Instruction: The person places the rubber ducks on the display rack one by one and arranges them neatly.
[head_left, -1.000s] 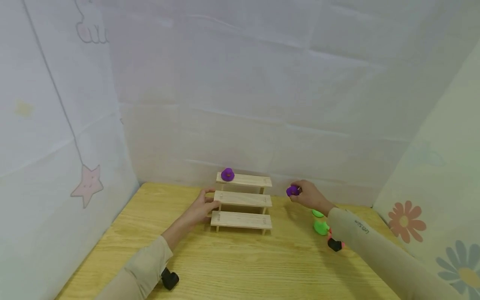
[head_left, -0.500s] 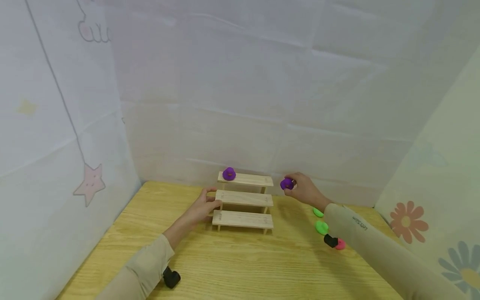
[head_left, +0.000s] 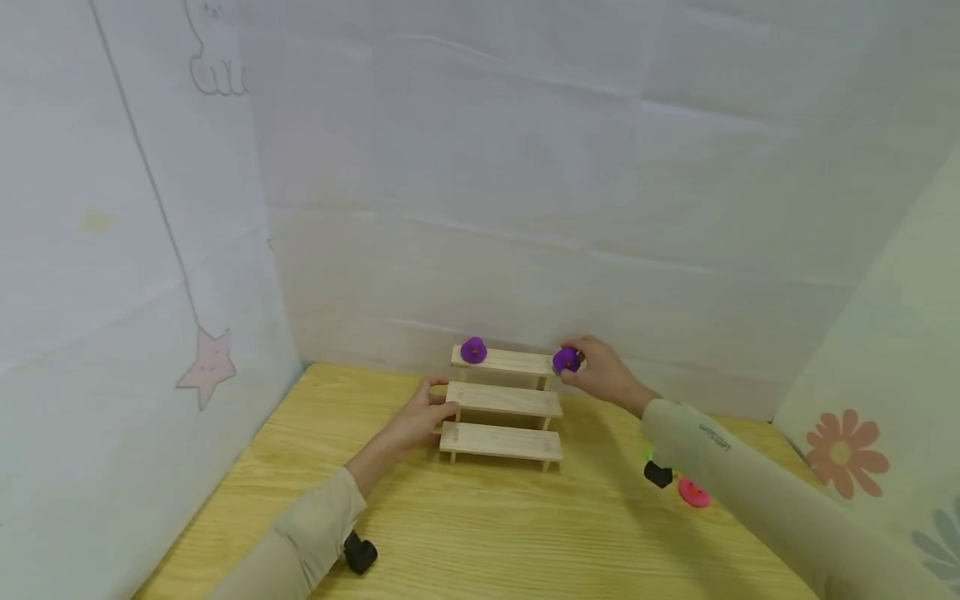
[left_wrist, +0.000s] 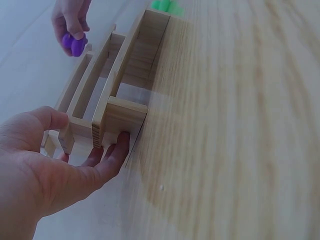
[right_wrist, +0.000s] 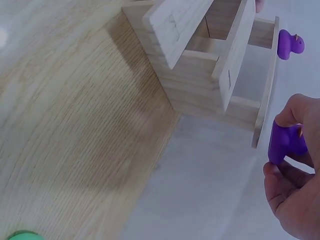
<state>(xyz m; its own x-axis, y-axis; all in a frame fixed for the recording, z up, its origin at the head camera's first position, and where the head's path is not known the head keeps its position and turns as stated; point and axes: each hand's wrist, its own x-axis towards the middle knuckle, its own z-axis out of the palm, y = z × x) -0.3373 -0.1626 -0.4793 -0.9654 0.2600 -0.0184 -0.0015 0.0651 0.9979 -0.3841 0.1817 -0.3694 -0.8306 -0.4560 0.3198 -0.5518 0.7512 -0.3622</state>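
My right hand (head_left: pixel 603 372) pinches a small purple toy duck (right_wrist: pixel 285 142) by its sides, right by the right end of the top shelf. A second purple duck (head_left: pixel 473 350) sits at the left end of that shelf. The three-tier wooden stand (head_left: pixel 504 399) stands against the back of the table, its two lower tiers bare. At the stand's left end, my left hand (left_wrist: pixel 65 165) holds it, with the thumb on the middle tier and the fingers bent against the lower side support.
A pink toy (head_left: pixel 694 492) lies on the wooden table (head_left: pixel 480 533) beside my right forearm. Part of a green toy (right_wrist: pixel 26 235) shows in the right wrist view. White cloth walls (head_left: pixel 450 167) enclose the back and sides. Black wrist cameras hang below both sleeves.
My right hand has carried the purple duck left and slightly up to the end of the top shelf. The left hand keeps its hold on the stand. The head view has shifted slightly.
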